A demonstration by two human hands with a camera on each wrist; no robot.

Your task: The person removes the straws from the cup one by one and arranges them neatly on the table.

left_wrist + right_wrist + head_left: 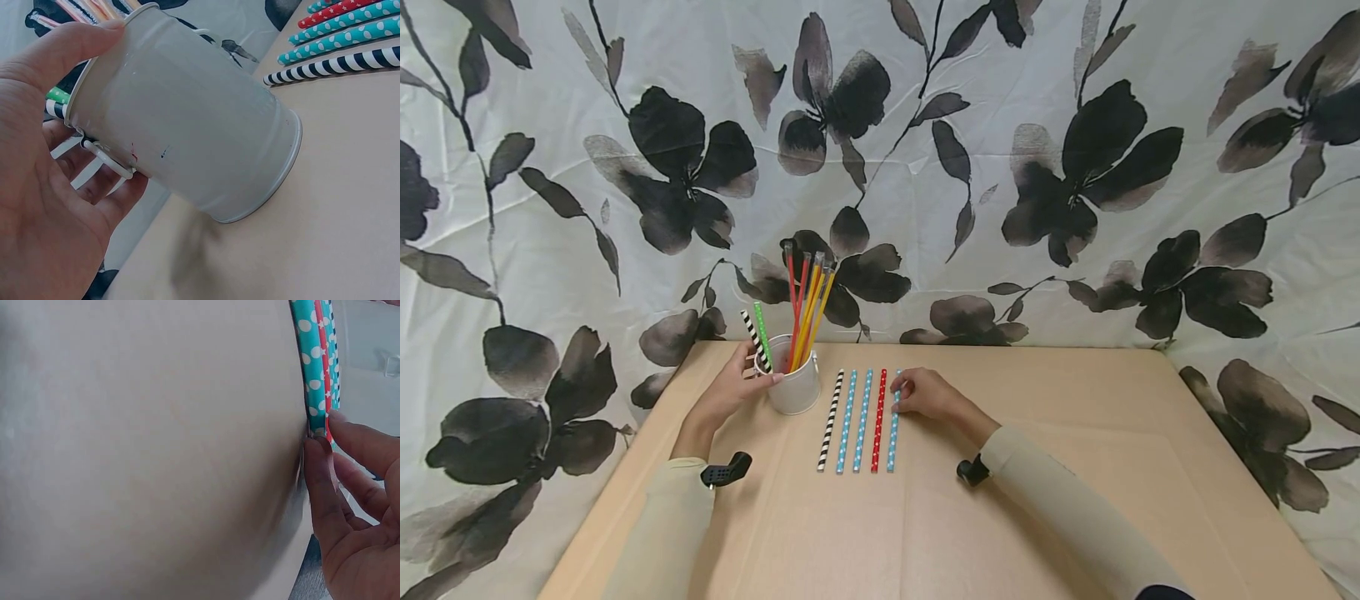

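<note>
"Where was the spotted blue straw (pixel 892 442)?"

"On the surface (pixel 1037 517), just right of the red straw (pixel 878 421). It looked light and stiff, likely easy to crush, so its end suited a gentle pinch."

"And the grip?"

"The right hand (pixel 925 393), thumb and finger nearly together, pinched its far end; the left hand (pixel 730 389) gripped the bucket (pixel 795 392) at its rim."

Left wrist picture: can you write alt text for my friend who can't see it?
The person's left hand holds a pale bucket near its rim, with sticks poking out of the top. Beside it on a tan table lie a striped stick, blue dotted sticks and a red starred stick.
</note>
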